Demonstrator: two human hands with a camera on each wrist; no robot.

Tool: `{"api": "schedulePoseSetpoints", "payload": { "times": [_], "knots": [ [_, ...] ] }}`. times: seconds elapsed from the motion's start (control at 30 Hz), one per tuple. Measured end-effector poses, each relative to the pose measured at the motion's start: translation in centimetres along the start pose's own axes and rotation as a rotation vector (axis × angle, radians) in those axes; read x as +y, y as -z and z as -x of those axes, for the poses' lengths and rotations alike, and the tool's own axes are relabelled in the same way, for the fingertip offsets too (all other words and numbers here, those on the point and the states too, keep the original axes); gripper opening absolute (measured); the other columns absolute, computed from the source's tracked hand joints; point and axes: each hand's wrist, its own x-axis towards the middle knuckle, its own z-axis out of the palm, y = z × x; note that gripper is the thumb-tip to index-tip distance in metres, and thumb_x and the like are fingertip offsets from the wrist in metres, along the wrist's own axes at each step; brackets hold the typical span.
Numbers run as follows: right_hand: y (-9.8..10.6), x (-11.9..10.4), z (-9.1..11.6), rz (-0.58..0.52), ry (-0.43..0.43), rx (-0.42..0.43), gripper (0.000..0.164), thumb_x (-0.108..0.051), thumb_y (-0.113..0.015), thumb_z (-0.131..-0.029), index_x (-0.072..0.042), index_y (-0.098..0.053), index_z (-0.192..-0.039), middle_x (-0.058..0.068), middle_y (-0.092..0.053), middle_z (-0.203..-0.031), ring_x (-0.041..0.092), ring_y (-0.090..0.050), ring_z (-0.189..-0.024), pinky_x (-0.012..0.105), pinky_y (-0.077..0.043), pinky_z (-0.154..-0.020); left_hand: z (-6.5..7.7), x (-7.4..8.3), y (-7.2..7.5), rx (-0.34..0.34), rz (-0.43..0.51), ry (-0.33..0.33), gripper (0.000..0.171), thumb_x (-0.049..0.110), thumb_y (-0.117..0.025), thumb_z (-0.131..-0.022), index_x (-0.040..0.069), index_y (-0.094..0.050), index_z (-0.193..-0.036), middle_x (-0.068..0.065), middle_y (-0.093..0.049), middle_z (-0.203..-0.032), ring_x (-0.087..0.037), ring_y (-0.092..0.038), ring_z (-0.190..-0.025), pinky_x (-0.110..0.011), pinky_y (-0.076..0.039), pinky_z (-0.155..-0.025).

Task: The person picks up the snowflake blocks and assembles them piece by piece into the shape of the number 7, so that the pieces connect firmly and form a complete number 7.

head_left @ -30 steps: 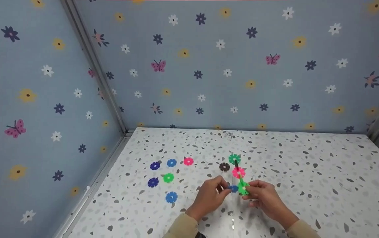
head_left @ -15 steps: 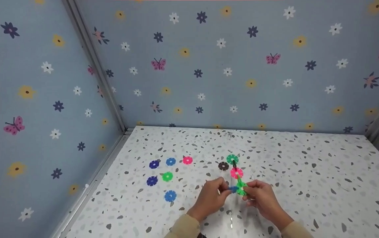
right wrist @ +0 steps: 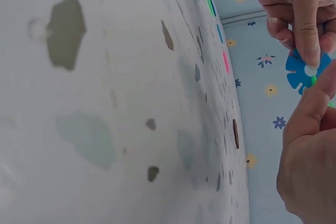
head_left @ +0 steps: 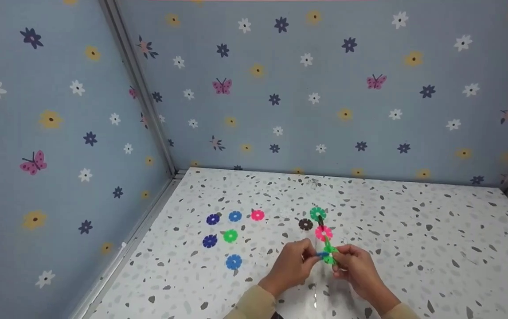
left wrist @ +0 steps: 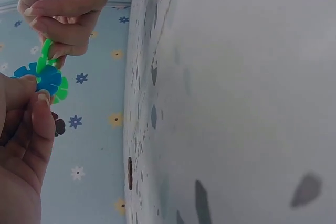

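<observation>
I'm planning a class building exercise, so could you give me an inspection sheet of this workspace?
Surface: white speckled tabletop.
Job's things: chain of linked discs; blue disc touching its green end disc.
Clutter: six loose discs to the left, one brown disc beside the chain.
Hands: left hand pinches the blue disc; right hand holds the green end disc.
Cables: nothing seen.
Surroundings: flower-and-butterfly patterned blue walls, metal corner post.

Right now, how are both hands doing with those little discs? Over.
Left hand pinches a blue disc; right hand pinches a green disc. They meet; full fit unclear. Nothing visible in the way.
</observation>
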Motion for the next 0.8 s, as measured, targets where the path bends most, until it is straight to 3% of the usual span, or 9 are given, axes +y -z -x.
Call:
{"api": "schedulePoseSetpoints", "payload": {
  "times": [0.13, 0.27, 0.43, 0.53, 0.8],
  "knots": [
    [0.2, -0.2, -0.2, 0.025, 0.004, -0.021, 0.016, 0.001, -0.059, -0.094, 0.005, -0.056, -0.109, 0.013, -0.062, -0.085, 0.019, -0.059, -0.066, 0.030, -0.053, -0.058, -0.2, -0.2, 0.5, -0.038, 0.023, 0.029, 0.015, 0.005, -0.073, -0.089, 0.011, -0.060, -0.084, 0.009, -0.063, -0.078, 0.004, -0.055, -0.069, -0.016, -0.049, -0.062],
    [0.5, 0.2, -0.5, 0.051, -0.040, -0.049, 0.021, -0.001, -0.060, -0.095, 0.005, -0.057, -0.114, 0.014, -0.063, -0.089, 0.020, -0.062, -0.072, 0.032, -0.056, -0.065, 0.1, -0.2, 1.0, -0.084, -0.014, 0.066, 0.013, 0.009, -0.074, -0.089, 0.013, -0.062, -0.086, 0.011, -0.063, -0.082, 0.002, -0.056, -0.072, -0.016, -0.049, -0.064],
    [1.4, 0.2, -0.6, 0.061, -0.051, -0.063, 0.025, -0.005, -0.062, -0.096, 0.005, -0.056, -0.118, 0.014, -0.065, -0.090, 0.020, -0.063, -0.076, 0.032, -0.056, -0.067, 0.1, -0.7, 2.1, -0.168, -0.066, 0.135, 0.019, 0.021, -0.076, -0.089, 0.012, -0.067, -0.102, 0.007, -0.065, -0.096, -0.001, -0.058, -0.075, -0.016, -0.048, -0.067],
    [1.9, 0.0, -0.8, 0.063, -0.043, -0.067, 0.027, -0.005, -0.062, -0.095, 0.005, -0.055, -0.119, 0.015, -0.065, -0.090, 0.021, -0.063, -0.076, 0.032, -0.056, -0.066, 0.2, -1.7, 3.4, -0.178, -0.099, 0.200, 0.029, 0.024, -0.075, -0.090, 0.010, -0.066, -0.113, 0.002, -0.065, -0.103, -0.004, -0.057, -0.077, -0.020, -0.049, -0.069],
    [2.3, 0.0, -0.9, 0.084, -0.057, -0.040, 0.030, -0.003, -0.062, -0.095, 0.006, -0.052, -0.122, 0.016, -0.063, -0.093, 0.024, -0.064, -0.078, 0.034, -0.056, -0.067, 1.1, -5.6, 8.3, -0.125, -0.260, 0.385, 0.032, 0.017, -0.067, -0.094, 0.008, -0.062, -0.124, -0.003, -0.063, -0.110, -0.017, -0.060, -0.094, -0.036, -0.051, -0.084]
  ]
}}
